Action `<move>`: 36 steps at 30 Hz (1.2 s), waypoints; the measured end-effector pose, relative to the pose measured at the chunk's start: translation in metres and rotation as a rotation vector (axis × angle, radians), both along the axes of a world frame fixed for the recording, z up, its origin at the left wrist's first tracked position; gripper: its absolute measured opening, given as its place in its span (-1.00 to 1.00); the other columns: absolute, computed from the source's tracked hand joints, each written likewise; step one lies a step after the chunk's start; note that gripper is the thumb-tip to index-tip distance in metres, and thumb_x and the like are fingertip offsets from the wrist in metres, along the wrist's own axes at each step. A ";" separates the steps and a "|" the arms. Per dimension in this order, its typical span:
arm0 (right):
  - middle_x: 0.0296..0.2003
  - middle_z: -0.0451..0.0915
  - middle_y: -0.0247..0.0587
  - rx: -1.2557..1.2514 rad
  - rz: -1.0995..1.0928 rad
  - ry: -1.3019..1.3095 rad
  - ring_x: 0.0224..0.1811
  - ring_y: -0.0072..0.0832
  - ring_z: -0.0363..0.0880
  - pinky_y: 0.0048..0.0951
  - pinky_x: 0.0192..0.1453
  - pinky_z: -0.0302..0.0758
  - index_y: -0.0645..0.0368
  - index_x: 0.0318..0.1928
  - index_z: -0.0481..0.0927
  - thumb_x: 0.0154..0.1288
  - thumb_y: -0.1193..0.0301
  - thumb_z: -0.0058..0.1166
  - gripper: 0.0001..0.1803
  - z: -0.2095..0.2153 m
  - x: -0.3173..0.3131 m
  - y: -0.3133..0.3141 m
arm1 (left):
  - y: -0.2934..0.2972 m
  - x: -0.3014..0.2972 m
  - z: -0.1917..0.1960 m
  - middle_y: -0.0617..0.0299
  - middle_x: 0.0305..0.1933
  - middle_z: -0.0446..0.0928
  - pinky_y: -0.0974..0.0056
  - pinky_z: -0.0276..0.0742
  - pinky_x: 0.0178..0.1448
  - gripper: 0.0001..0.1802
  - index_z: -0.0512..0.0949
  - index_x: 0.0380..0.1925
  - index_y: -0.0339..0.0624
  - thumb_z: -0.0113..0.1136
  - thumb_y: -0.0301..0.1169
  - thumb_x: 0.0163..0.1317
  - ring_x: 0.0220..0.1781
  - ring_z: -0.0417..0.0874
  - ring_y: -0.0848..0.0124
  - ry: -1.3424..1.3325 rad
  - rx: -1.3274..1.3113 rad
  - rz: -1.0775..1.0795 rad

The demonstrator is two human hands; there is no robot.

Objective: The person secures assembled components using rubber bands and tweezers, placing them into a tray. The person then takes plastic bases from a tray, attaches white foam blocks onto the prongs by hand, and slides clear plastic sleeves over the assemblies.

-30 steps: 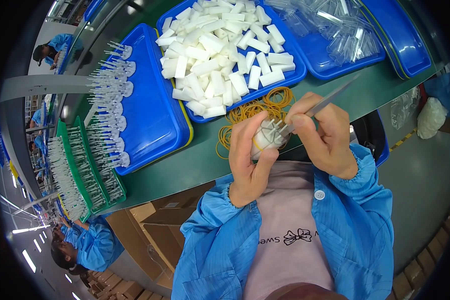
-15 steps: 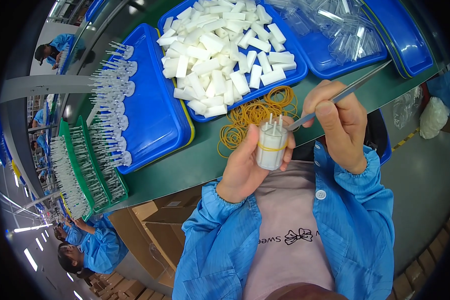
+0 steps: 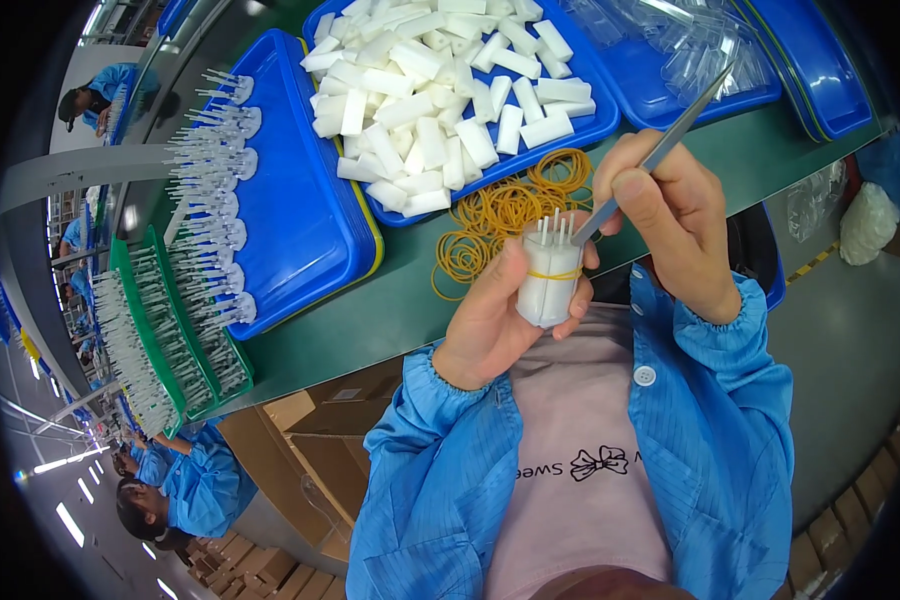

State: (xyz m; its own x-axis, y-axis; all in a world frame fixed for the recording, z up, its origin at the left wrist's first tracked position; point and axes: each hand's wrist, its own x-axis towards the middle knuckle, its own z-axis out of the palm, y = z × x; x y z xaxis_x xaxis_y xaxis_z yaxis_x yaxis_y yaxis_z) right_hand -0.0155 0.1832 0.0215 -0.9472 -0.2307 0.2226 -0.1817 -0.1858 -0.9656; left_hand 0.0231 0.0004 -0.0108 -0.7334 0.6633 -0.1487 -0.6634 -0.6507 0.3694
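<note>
My left hand (image 3: 490, 318) is closed around a white cylindrical bundle (image 3: 547, 298) made of upright pieces, with a yellow rubber band (image 3: 555, 275) stretched about its middle. Several thin white pins stick up from its top. Between the thumb and fingers of my right hand (image 3: 670, 215) is a pair of metal tweezers (image 3: 670, 142). Their lower end meets the bundle's top edge beside the pins; whether they grip anything there I cannot make out. A tangle of loose rubber bands (image 3: 505, 222) lies on the table just beyond my left hand.
On the green table (image 3: 370, 330), a blue tray (image 3: 610, 128) holds many white foam-like blocks (image 3: 410, 100). Clear plastic pieces (image 3: 710, 65) fill another tray at the far right. At left, pronged white parts (image 3: 235, 235) line a blue tray beside green racks (image 3: 175, 340). Co-workers (image 3: 195, 480) sit farther left.
The tweezers have swung to a steeper angle, their lower end staying at the bundle's top edge. My left hand still holds the bundle, and the whole view has shifted slightly.
</note>
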 end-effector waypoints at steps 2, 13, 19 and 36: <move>-0.30 0.52 -0.32 -0.021 0.005 -0.009 -0.40 -0.75 0.45 -0.69 -0.33 0.44 0.27 -0.20 0.47 0.44 0.36 -0.08 -0.80 -0.001 0.000 0.000 | 0.000 0.000 0.001 0.14 0.05 0.36 0.35 0.39 -0.35 -0.31 0.12 0.32 -0.20 -0.14 0.05 0.38 -0.20 0.47 0.36 -0.013 -0.027 -0.007; -0.30 0.51 -0.34 -0.075 0.020 -0.009 -0.42 -0.75 0.45 -0.70 -0.35 0.44 0.24 -0.21 0.45 0.45 0.33 -0.10 -0.79 -0.003 -0.003 0.003 | -0.001 0.000 0.010 0.15 0.08 0.32 0.32 0.39 -0.30 -0.21 0.05 0.36 -0.19 0.15 -0.11 0.25 -0.17 0.46 0.33 0.046 -0.076 -0.079; -0.31 0.50 -0.35 -0.061 0.056 -0.055 -0.42 -0.77 0.45 -0.70 -0.37 0.44 0.25 -0.22 0.46 0.45 0.34 -0.10 -0.79 0.001 -0.006 0.002 | 0.001 -0.001 0.011 0.14 0.07 0.33 0.34 0.39 -0.31 -0.26 0.06 0.34 -0.21 0.10 -0.16 0.26 -0.17 0.47 0.35 0.063 -0.059 -0.106; -0.41 0.54 -0.28 0.273 -0.001 0.294 -0.43 -0.64 0.49 -0.53 -0.44 0.40 0.27 -0.28 0.52 0.33 0.44 0.01 -0.87 -0.006 -0.001 -0.004 | -0.001 0.005 -0.007 0.11 0.02 0.39 0.34 0.45 -0.26 -0.36 0.21 0.23 -0.20 0.06 -0.06 0.28 -0.17 0.49 0.39 -0.149 0.012 -0.168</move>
